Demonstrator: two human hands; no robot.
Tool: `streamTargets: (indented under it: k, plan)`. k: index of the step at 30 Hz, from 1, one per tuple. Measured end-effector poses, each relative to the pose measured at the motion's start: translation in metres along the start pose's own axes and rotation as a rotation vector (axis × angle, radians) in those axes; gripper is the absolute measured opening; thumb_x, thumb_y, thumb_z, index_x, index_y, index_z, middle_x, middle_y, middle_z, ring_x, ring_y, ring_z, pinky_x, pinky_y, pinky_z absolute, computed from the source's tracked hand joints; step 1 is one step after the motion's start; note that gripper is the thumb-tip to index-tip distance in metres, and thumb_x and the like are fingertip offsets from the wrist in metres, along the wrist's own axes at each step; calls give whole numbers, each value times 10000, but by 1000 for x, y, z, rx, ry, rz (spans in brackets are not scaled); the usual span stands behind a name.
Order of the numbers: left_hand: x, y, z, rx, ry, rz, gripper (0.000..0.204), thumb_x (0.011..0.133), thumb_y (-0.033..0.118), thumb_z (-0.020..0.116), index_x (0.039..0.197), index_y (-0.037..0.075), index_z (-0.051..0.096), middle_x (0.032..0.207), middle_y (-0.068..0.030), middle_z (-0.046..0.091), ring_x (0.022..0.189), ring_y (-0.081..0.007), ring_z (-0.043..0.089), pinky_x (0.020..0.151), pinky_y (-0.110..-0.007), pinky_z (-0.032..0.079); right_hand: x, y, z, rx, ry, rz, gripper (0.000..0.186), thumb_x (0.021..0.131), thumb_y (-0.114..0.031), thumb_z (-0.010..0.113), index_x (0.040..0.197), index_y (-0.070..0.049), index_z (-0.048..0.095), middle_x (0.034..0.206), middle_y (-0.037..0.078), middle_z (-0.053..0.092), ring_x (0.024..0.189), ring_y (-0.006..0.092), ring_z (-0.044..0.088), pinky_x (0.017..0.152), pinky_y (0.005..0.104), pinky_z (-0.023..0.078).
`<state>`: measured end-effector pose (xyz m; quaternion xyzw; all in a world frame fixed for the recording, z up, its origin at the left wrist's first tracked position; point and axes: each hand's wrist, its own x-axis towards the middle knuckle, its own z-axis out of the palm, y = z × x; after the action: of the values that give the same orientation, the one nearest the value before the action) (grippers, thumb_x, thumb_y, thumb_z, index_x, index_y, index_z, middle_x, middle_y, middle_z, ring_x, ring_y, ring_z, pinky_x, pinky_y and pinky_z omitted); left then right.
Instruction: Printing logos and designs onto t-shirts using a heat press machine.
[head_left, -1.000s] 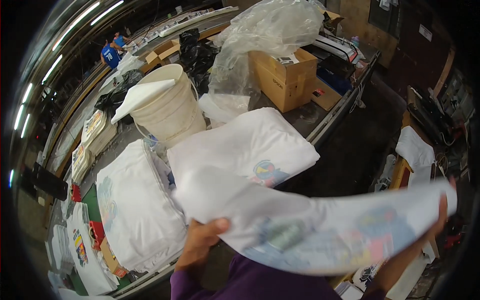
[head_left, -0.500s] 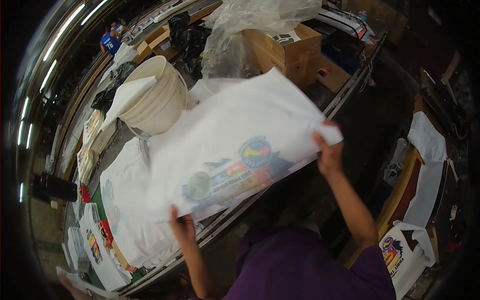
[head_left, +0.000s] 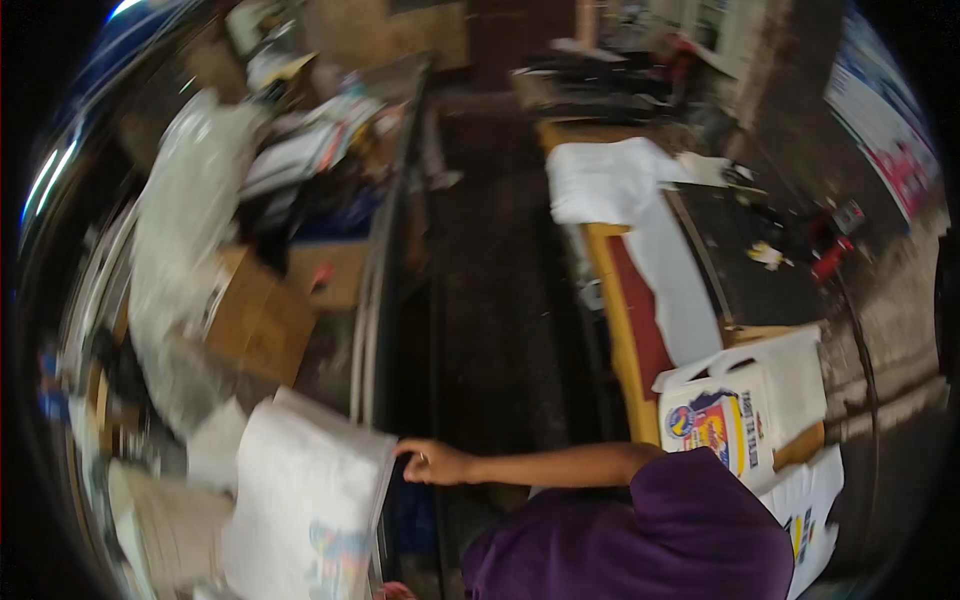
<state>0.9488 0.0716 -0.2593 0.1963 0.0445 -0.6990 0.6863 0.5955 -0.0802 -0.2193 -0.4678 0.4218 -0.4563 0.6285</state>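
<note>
A white plastic bag (head_left: 300,500) with a coloured print lies over the near end of the left table, its layers blurred by motion. At its right corner is my right hand (head_left: 435,463), fingers curled in a pinch against the bag's edge. Only a small part of my left hand (head_left: 397,591) shows at the lower edge, next to the bag; its fingers are cut off from view. To the right, another stack of white printed bags (head_left: 715,425) with cut-out handles lies on a wooden bench.
Beyond the bag stand a cardboard box (head_left: 262,315) and crumpled clear plastic sheeting (head_left: 185,250). A whitish bucket (head_left: 165,525) is at the lower left. A metal table edge (head_left: 375,290) borders the dark aisle. More white sheets (head_left: 610,180) lie on the far bench.
My view has swung to the right, bringing the right-hand bench into the middle. The bag, held up and stretched between both hands before, is now lower and at the left.
</note>
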Motion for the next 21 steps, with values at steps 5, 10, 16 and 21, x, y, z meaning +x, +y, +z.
streamTargets:
  k: [5,10,16,21]
  plan:
    - [43,-203,128,892,134,-246,66,846,83,553,851,28,590,820,-121,599,776,-262,573,718,-390,511,-100,-57,-128,-724,439,-204,222,802,-117,632,1012,-48,643,912,58,641,915,203,588,833,334,479]
    - [88,-286,219,1351,-480,-362,13,848,39,588,856,44,579,799,-71,606,692,-137,547,677,-262,486,-200,-153,-245,-1622,1246,-274,225,711,-106,655,900,15,648,1070,177,563,1145,374,454,951,441,406]
    - [128,-381,290,1305,-949,-405,10,872,35,592,863,31,594,805,-80,614,723,-143,566,690,-258,477,-284,-247,-318,-1845,1831,56,421,710,-150,676,1076,35,582,1123,229,531,1185,394,413,961,467,389]
    - [121,-413,437,844,-1655,211,120,873,75,615,882,-44,628,826,-165,647,665,-216,612,601,-301,507,-300,-241,-361,-1512,1902,534,481,737,-228,679,1133,10,548,1002,172,582,972,322,552,798,417,462]
